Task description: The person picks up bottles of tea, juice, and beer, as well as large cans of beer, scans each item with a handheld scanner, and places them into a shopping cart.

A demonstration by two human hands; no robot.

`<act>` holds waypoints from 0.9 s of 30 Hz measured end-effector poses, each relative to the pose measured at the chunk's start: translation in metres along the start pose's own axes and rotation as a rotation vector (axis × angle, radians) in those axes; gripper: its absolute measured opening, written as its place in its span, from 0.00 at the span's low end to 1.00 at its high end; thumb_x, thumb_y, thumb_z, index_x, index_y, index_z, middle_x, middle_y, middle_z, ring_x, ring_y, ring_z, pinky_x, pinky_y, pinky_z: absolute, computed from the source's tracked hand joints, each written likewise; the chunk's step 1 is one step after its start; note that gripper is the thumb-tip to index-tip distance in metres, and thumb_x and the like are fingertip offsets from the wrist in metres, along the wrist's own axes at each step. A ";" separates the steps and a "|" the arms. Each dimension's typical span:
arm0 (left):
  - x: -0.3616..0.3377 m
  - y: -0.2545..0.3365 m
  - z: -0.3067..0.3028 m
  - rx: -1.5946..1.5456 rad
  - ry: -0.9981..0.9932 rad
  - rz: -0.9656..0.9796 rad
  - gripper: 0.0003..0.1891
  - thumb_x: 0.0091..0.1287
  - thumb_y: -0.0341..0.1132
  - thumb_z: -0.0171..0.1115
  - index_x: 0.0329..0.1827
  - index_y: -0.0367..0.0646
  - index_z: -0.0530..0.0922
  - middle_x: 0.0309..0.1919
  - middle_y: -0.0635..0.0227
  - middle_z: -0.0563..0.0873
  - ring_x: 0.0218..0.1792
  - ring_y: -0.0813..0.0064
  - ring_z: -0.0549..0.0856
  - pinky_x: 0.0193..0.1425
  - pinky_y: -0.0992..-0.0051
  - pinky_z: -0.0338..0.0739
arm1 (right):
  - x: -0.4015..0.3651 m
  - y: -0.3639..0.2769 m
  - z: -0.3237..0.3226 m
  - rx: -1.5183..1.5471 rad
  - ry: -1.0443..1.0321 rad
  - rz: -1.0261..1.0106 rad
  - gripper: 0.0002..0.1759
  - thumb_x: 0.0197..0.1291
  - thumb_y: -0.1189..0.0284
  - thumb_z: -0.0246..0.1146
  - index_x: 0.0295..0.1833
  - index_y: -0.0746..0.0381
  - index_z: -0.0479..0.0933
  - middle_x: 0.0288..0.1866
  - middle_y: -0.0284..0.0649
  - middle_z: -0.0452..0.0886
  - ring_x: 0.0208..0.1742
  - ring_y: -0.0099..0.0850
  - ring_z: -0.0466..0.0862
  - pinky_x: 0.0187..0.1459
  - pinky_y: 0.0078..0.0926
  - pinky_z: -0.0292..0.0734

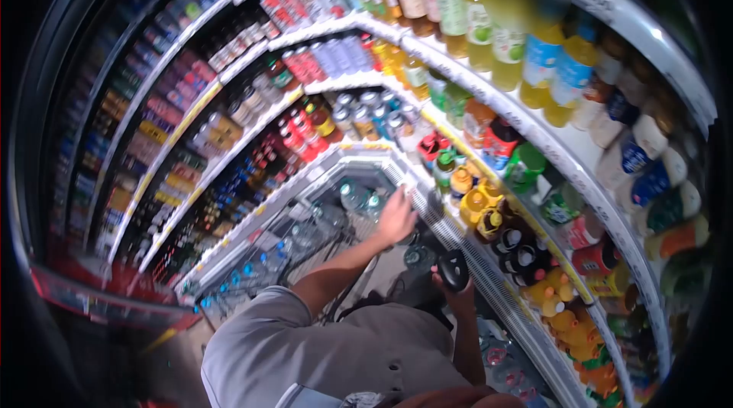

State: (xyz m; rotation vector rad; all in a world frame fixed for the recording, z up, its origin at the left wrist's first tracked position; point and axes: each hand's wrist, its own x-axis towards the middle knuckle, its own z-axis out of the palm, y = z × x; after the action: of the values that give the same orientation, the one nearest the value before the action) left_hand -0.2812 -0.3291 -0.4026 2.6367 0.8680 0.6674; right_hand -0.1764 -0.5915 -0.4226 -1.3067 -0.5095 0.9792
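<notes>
My left hand (396,218) reaches forward to the front edge of the lowest shelf. Its fingers look closed together at a pale spot on the edge, and what they hold, if anything, is too blurred to name. In my right hand (443,281), close to my body, is a black rounded handheld device (453,270); its exact kind does not show. Large clear water bottles (353,194) stand low down, just left of my left hand. To the right of that hand, yellow-capped bottles (479,204) line the shelf above the white grille (449,234).
Curved drink shelves (366,24) surround me, holding cans and bottles with labels along their edges. Large yellow drink bottles (508,45) stand upper right. More water bottles (276,257) lie low at the left. A red panel (99,293) borders the left side.
</notes>
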 end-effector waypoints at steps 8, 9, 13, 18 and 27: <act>-0.431 -0.160 -0.081 0.358 -0.350 -1.257 0.29 0.74 0.56 0.52 0.64 0.39 0.72 0.57 0.44 0.82 0.55 0.39 0.82 0.61 0.47 0.76 | 0.076 -0.032 0.053 -0.589 -0.579 0.119 0.19 0.56 0.65 0.78 0.47 0.64 0.84 0.42 0.44 0.90 0.42 0.32 0.89 0.47 0.33 0.81; -0.462 -0.153 -0.082 0.286 -0.356 -1.355 0.29 0.75 0.59 0.48 0.61 0.41 0.74 0.56 0.46 0.83 0.53 0.39 0.83 0.59 0.47 0.76 | 0.080 -0.021 0.062 -0.576 -0.577 0.119 0.17 0.56 0.66 0.78 0.46 0.65 0.84 0.40 0.43 0.90 0.40 0.30 0.88 0.46 0.32 0.81; -0.407 -0.116 -0.109 0.386 -0.431 -1.419 0.41 0.69 0.73 0.46 0.57 0.39 0.80 0.48 0.45 0.88 0.53 0.46 0.87 0.56 0.53 0.80 | 0.082 -0.019 0.117 -0.538 -0.636 0.123 0.14 0.57 0.69 0.78 0.41 0.66 0.84 0.33 0.37 0.87 0.34 0.22 0.82 0.40 0.29 0.78; -0.370 -0.148 -0.139 0.156 -0.808 -1.292 0.40 0.69 0.71 0.49 0.45 0.37 0.87 0.44 0.46 0.89 0.52 0.51 0.88 0.55 0.55 0.82 | 0.060 0.009 0.194 -0.599 -0.665 0.134 0.14 0.58 0.68 0.77 0.40 0.67 0.85 0.30 0.34 0.86 0.32 0.19 0.80 0.36 0.28 0.76; -0.429 -0.196 -0.088 -0.427 -0.356 -1.182 0.42 0.66 0.72 0.56 0.53 0.33 0.84 0.51 0.40 0.86 0.57 0.46 0.85 0.62 0.55 0.78 | 0.020 0.134 0.285 -0.675 -0.378 0.211 0.24 0.57 0.56 0.78 0.51 0.64 0.86 0.43 0.41 0.90 0.46 0.30 0.88 0.50 0.32 0.80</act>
State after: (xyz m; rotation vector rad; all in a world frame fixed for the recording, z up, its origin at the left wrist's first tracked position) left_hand -0.7264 -0.4299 -0.5503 1.3965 1.6452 0.0338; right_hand -0.4330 -0.4193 -0.4869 -1.8056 -1.0743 1.3020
